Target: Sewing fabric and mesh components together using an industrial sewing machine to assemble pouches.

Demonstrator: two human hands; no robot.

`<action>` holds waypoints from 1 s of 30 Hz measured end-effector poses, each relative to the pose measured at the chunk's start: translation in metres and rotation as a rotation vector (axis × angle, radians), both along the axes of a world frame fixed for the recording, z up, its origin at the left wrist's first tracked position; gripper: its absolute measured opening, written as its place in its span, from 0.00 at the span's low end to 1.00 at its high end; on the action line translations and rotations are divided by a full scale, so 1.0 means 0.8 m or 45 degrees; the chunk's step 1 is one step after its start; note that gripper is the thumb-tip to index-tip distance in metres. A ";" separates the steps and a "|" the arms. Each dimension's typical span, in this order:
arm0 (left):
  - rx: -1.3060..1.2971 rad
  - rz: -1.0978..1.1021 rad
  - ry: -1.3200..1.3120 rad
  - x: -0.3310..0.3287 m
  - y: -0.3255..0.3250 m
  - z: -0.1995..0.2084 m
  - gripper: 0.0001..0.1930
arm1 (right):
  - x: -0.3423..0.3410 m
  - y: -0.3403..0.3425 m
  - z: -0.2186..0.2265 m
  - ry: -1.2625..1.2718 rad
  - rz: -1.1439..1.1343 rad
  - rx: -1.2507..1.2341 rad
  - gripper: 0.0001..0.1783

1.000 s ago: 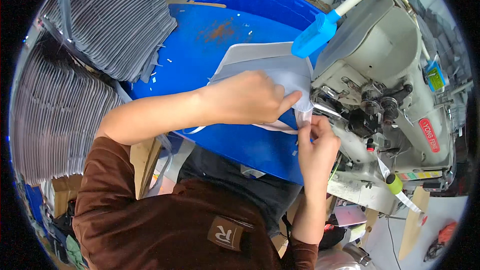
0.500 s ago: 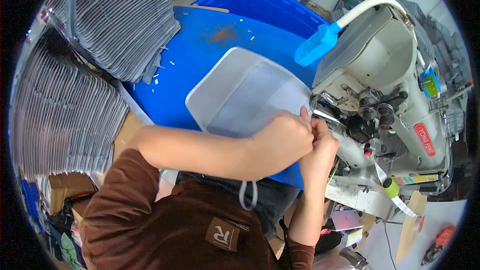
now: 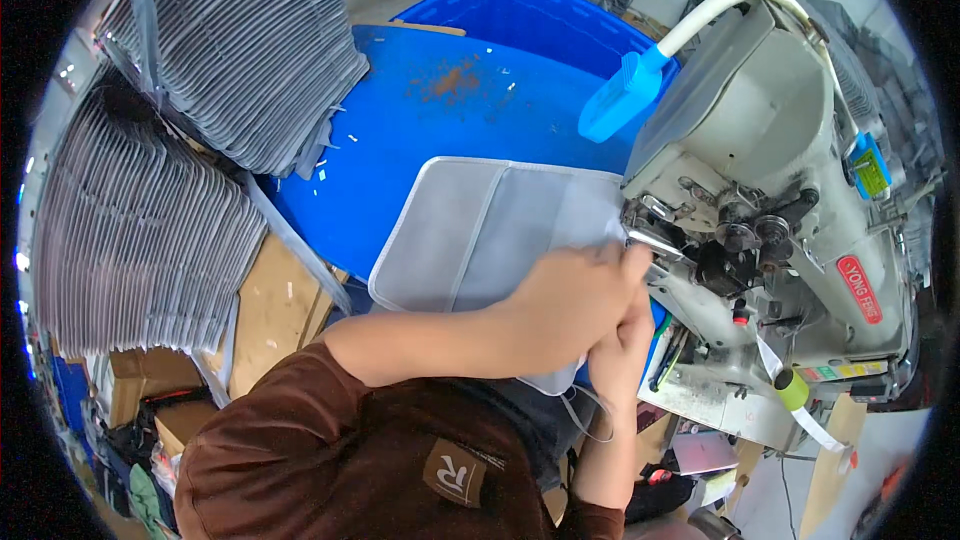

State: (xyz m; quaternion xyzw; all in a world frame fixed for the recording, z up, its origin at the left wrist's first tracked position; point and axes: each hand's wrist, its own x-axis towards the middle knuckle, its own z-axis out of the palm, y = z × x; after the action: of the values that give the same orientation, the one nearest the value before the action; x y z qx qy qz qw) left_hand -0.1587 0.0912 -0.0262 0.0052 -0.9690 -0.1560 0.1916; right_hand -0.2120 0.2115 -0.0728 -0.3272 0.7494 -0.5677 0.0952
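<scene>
A grey fabric panel [image 3: 450,230] with pale bound edges and a seam across it lies over the blue tabletop. Its right edge reaches the head of an off-white industrial sewing machine [image 3: 700,140]. My left hand [image 3: 575,300] is closed on the panel near that edge, the arm crossing in front of me. Just beside it, my right hand [image 3: 622,340] is closed at the same edge, below the machine's presser area. The fingertips overlap and blur, so the exact grip is partly hidden. A thin pale loop [image 3: 590,418] hangs by my right wrist.
Tall stacks of grey panels [image 3: 240,60] stand at the left. A blue bin [image 3: 500,5] sits behind the blue table [image 3: 390,120], which bears brown dust and white scraps. A blue lamp head [image 3: 625,95] hangs over the table beside the machine. Pale tape [image 3: 770,360] hangs at the right.
The panel has turned clockwise, its far corner swinging toward me and its lower part now dropping below my left forearm. Both hands have moved slightly nearer to me, still at the machine.
</scene>
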 end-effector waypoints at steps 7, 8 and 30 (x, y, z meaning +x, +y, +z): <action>0.486 -0.404 0.279 0.082 -0.011 -0.041 0.31 | 0.028 0.064 -0.049 -1.312 0.595 -0.649 0.22; 0.470 -0.392 0.324 0.087 -0.013 -0.053 0.34 | 0.032 0.063 -0.044 -1.316 0.568 -0.656 0.22; 0.190 -0.066 0.575 0.103 -0.011 -0.054 0.23 | 0.019 -0.018 0.004 0.307 -0.209 -0.079 0.21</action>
State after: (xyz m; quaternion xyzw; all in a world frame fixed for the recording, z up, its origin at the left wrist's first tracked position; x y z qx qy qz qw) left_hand -0.0766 0.0824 -0.0695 -0.0405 -0.8872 -0.2292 0.3985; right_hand -0.1971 0.1968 -0.0699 -0.3332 0.7617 -0.5532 -0.0525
